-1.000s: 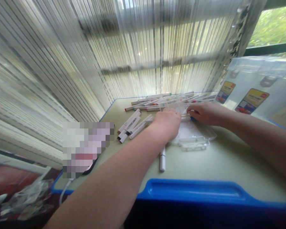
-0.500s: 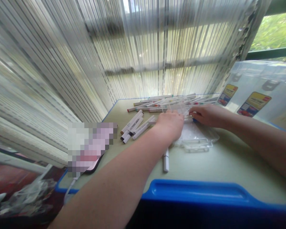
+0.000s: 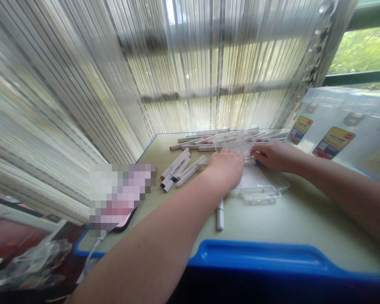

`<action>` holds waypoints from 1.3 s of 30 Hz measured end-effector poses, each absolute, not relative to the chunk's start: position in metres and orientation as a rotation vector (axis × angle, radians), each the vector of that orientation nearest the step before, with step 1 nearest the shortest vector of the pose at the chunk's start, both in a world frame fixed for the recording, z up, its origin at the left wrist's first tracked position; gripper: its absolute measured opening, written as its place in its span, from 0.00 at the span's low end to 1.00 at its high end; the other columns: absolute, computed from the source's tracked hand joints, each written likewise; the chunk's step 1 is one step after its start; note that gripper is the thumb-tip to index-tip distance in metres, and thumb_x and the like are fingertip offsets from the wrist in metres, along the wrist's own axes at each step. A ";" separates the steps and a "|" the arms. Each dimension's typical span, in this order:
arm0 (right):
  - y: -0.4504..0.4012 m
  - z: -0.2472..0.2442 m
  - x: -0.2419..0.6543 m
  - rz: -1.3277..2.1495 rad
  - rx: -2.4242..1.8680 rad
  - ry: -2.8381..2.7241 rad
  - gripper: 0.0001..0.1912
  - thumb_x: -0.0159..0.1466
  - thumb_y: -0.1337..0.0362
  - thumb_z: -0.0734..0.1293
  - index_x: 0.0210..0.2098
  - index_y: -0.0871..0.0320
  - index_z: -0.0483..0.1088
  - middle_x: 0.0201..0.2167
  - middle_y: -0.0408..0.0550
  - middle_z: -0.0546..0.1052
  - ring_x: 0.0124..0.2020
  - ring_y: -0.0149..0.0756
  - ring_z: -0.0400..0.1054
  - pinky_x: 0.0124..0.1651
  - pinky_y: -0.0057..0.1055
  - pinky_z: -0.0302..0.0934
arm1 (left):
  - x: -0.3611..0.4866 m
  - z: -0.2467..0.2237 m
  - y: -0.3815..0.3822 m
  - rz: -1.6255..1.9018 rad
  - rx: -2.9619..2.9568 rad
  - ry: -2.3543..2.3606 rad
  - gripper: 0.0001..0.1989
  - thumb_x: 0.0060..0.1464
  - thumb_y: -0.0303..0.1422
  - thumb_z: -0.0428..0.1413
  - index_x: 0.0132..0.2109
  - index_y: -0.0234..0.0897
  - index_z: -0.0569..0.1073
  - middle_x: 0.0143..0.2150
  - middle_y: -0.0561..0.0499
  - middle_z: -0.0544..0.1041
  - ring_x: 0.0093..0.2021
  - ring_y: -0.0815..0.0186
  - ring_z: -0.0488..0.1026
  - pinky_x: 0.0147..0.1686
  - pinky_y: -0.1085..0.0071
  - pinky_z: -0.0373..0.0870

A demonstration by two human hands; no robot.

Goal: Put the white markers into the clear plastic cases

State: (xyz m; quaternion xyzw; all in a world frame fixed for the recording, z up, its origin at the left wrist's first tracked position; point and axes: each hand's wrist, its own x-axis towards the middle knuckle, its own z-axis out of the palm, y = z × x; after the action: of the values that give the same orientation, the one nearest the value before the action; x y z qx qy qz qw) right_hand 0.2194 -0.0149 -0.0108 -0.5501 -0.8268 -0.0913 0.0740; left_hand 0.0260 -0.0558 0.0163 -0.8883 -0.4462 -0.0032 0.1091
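Observation:
A clear plastic case (image 3: 261, 181) lies open on the table, its latch edge facing me. My left hand (image 3: 227, 168) is closed at the case's left side, with its fingertips hidden behind the knuckles. At the case's right side, the thumb and fingers of my right hand (image 3: 270, 155) pinch together around what looks like a white marker, mostly hidden, with a bit of blue below them. One white marker (image 3: 220, 217) points toward me below my left wrist. Several markers (image 3: 175, 169) lie left of my left hand, and a larger spread of markers (image 3: 205, 141) lies behind the case.
A pixelated phone-like object (image 3: 126, 198) with a white cable lies at the table's left edge. Large clear storage boxes (image 3: 335, 122) with labels stand at the right. A blue tray lip (image 3: 266, 252) runs along the front edge. String curtains (image 3: 190, 76) hang behind the table.
The view has shifted very slightly. Both hands stay at the clear case in nearly the same pose, and the markers lie as before.

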 end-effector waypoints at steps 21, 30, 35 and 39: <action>-0.011 -0.013 0.222 -0.273 -1.624 -2.499 0.18 0.63 0.58 0.52 0.38 0.56 0.71 0.32 0.52 0.77 0.32 0.40 0.70 0.33 0.31 0.56 | 0.027 0.025 -0.058 -0.327 -2.579 -1.392 0.17 0.63 0.34 0.39 0.48 0.35 0.69 0.35 0.40 0.78 0.38 0.55 0.77 0.34 0.62 0.71; -0.011 -0.014 0.222 -0.271 -1.604 -2.475 0.18 0.63 0.58 0.52 0.38 0.55 0.71 0.32 0.51 0.78 0.31 0.40 0.70 0.32 0.31 0.55 | 0.027 0.026 -0.061 -0.253 -2.632 -1.391 0.17 0.62 0.37 0.43 0.44 0.35 0.73 0.37 0.40 0.78 0.40 0.55 0.76 0.36 0.62 0.71; -0.011 -0.015 0.223 -0.266 -1.571 -2.500 0.18 0.63 0.59 0.52 0.38 0.56 0.71 0.32 0.52 0.78 0.31 0.40 0.70 0.32 0.31 0.55 | 0.027 0.026 -0.061 -0.242 -2.623 -1.376 0.17 0.61 0.37 0.44 0.43 0.35 0.74 0.36 0.40 0.78 0.39 0.56 0.77 0.34 0.63 0.72; -0.011 -0.015 0.223 -0.286 -1.568 -2.490 0.18 0.63 0.59 0.52 0.37 0.56 0.71 0.32 0.51 0.78 0.31 0.39 0.70 0.31 0.30 0.55 | 0.027 0.026 -0.061 -0.213 -2.630 -1.376 0.17 0.62 0.37 0.44 0.43 0.35 0.74 0.36 0.41 0.78 0.40 0.57 0.76 0.35 0.63 0.72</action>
State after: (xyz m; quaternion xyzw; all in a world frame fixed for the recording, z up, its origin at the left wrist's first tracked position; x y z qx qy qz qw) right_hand 0.2232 -0.0105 -0.0151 -0.5280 -0.8386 -0.0962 0.0927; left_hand 0.0273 -0.0610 0.0259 -0.8807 -0.4609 -0.0714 0.0825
